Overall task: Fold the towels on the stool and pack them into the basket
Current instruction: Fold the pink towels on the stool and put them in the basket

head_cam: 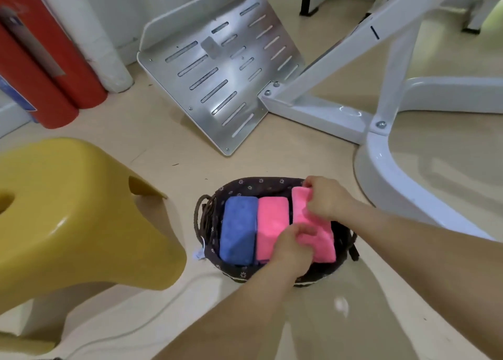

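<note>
A dark woven basket with a flowered lining sits on the floor in front of me. Inside it lie a folded blue towel on the left and a folded pink towel in the middle. A third folded pink towel lies at the right side, slightly raised over the rim. My left hand pinches its near edge. My right hand grips its far end. The yellow stool stands to the left with nothing on the part of its seat that shows.
A white metal frame with a slotted plate stands on the floor behind the basket, its curved base close to the right. Red rolls and a white roll lean at the back left. A white cable runs along the floor near me.
</note>
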`<action>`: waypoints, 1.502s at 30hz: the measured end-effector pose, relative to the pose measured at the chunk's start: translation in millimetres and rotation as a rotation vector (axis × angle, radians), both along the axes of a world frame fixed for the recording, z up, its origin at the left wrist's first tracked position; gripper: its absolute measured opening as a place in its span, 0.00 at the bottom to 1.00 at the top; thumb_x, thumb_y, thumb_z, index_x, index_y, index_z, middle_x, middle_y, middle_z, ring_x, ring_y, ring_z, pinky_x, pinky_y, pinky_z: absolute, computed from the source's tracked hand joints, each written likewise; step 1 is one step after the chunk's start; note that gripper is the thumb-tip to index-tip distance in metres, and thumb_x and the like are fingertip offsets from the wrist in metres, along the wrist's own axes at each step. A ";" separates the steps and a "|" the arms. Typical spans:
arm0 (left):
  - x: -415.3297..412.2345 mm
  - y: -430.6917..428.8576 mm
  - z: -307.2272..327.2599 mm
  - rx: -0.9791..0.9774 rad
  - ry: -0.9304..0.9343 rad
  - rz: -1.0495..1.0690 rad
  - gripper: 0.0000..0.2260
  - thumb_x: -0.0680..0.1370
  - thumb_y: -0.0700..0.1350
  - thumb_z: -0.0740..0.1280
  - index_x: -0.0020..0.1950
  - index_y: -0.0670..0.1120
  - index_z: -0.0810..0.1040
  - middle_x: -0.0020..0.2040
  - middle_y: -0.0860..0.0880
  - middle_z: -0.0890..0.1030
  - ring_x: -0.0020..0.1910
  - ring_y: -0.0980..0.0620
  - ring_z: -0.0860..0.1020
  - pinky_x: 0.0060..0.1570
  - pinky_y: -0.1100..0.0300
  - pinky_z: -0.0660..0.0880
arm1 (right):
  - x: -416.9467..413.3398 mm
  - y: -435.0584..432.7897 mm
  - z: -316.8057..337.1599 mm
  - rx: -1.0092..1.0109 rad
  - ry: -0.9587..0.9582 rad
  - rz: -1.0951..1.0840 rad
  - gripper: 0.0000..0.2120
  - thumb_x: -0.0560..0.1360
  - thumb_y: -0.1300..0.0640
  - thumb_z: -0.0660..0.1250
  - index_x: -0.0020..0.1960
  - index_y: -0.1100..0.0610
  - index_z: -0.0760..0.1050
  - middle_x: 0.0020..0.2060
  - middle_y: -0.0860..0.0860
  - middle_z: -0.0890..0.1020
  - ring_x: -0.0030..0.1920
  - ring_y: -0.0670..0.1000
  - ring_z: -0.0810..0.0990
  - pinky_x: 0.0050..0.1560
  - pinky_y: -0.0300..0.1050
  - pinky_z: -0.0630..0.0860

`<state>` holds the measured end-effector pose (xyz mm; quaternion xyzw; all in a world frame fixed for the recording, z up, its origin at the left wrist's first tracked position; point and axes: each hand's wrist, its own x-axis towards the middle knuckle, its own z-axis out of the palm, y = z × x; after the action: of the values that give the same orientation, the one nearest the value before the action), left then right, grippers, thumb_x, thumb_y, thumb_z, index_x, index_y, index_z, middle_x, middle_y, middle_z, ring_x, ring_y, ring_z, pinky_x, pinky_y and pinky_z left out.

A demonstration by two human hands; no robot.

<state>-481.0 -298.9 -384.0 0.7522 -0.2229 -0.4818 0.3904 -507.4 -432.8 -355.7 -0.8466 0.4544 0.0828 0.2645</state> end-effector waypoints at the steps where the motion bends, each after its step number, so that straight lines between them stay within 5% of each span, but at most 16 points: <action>1: -0.8 -3.3 -4.2 0.030 -0.033 -0.042 0.16 0.74 0.33 0.58 0.50 0.53 0.75 0.44 0.48 0.77 0.40 0.48 0.75 0.40 0.58 0.74 | 0.1 1.4 -4.0 -0.030 0.038 0.031 0.20 0.69 0.61 0.65 0.61 0.54 0.73 0.55 0.56 0.80 0.54 0.58 0.79 0.47 0.45 0.75; 9: 4.4 -17.1 -21.5 0.206 -0.208 -0.297 0.12 0.74 0.36 0.57 0.53 0.51 0.67 0.47 0.48 0.74 0.44 0.46 0.72 0.44 0.54 0.70 | -7.5 9.8 -27.8 -0.265 0.074 0.182 0.13 0.70 0.67 0.59 0.53 0.61 0.70 0.48 0.59 0.80 0.49 0.62 0.78 0.38 0.47 0.66; 16: 3.4 -25.7 -29.0 0.295 -0.394 -0.320 0.18 0.76 0.39 0.63 0.67 0.43 0.67 0.59 0.43 0.78 0.57 0.43 0.77 0.55 0.54 0.73 | -11.3 20.6 -21.6 -0.448 0.167 0.359 0.24 0.68 0.57 0.70 0.61 0.56 0.66 0.56 0.56 0.70 0.57 0.58 0.72 0.37 0.47 0.66; 20: 1.7 -21.5 -29.3 0.319 -0.547 -0.475 0.26 0.79 0.43 0.60 0.75 0.47 0.54 0.58 0.42 0.79 0.57 0.41 0.77 0.50 0.52 0.72 | -12.0 16.8 -29.3 -0.326 0.251 0.435 0.13 0.73 0.61 0.63 0.57 0.57 0.70 0.54 0.57 0.73 0.52 0.60 0.78 0.40 0.49 0.70; 23: 5.4 -17.7 -25.2 0.292 -0.701 -0.483 0.19 0.78 0.43 0.60 0.69 0.49 0.65 0.55 0.44 0.80 0.54 0.41 0.79 0.42 0.53 0.69 | -16.9 12.8 -35.8 -0.228 0.368 0.517 0.14 0.73 0.61 0.62 0.58 0.57 0.71 0.57 0.59 0.71 0.49 0.60 0.79 0.43 0.49 0.73; 26: 15.5 -10.6 -17.8 0.205 -0.876 -0.454 0.12 0.77 0.41 0.61 0.59 0.50 0.75 0.54 0.47 0.78 0.54 0.44 0.77 0.42 0.54 0.68 | -18.2 14.8 -37.9 -0.227 0.388 0.558 0.17 0.74 0.61 0.63 0.62 0.59 0.69 0.60 0.60 0.68 0.56 0.60 0.75 0.49 0.49 0.73; 33: 37.4 1.4 -30.9 0.213 -0.660 -0.564 0.33 0.76 0.46 0.65 0.76 0.52 0.52 0.59 0.43 0.68 0.53 0.40 0.74 0.47 0.50 0.72 | -16.1 27.8 -48.8 -0.290 0.374 0.599 0.39 0.70 0.61 0.69 0.75 0.57 0.51 0.74 0.64 0.49 0.74 0.64 0.50 0.67 0.54 0.69; 36: 44.6 -6.3 -28.1 0.213 -0.562 -0.571 0.37 0.73 0.53 0.68 0.76 0.54 0.52 0.61 0.43 0.69 0.59 0.41 0.73 0.52 0.53 0.70 | -14.8 26.3 -49.5 -0.202 0.405 0.537 0.43 0.72 0.60 0.69 0.77 0.56 0.44 0.76 0.63 0.42 0.76 0.63 0.43 0.72 0.55 0.62; 41: 38.2 -7.3 -32.2 0.273 -0.648 -0.630 0.42 0.73 0.58 0.69 0.76 0.60 0.42 0.63 0.43 0.66 0.60 0.40 0.72 0.53 0.49 0.73 | -12.5 26.7 -51.5 -0.167 0.447 0.518 0.43 0.73 0.59 0.69 0.77 0.59 0.44 0.76 0.63 0.44 0.77 0.62 0.47 0.73 0.55 0.60; 45: 37.7 -14.4 -37.2 0.309 -0.689 -0.628 0.45 0.72 0.57 0.70 0.76 0.63 0.38 0.63 0.42 0.65 0.60 0.40 0.72 0.50 0.49 0.73 | -9.8 32.0 -41.0 -0.409 0.478 0.526 0.32 0.74 0.52 0.67 0.72 0.62 0.58 0.70 0.62 0.62 0.69 0.60 0.63 0.64 0.53 0.67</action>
<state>-443.3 -313.3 -421.2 0.8134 -0.4812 -0.3266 0.0137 -517.3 -400.8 -396.7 -0.9259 0.2783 0.2501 -0.0524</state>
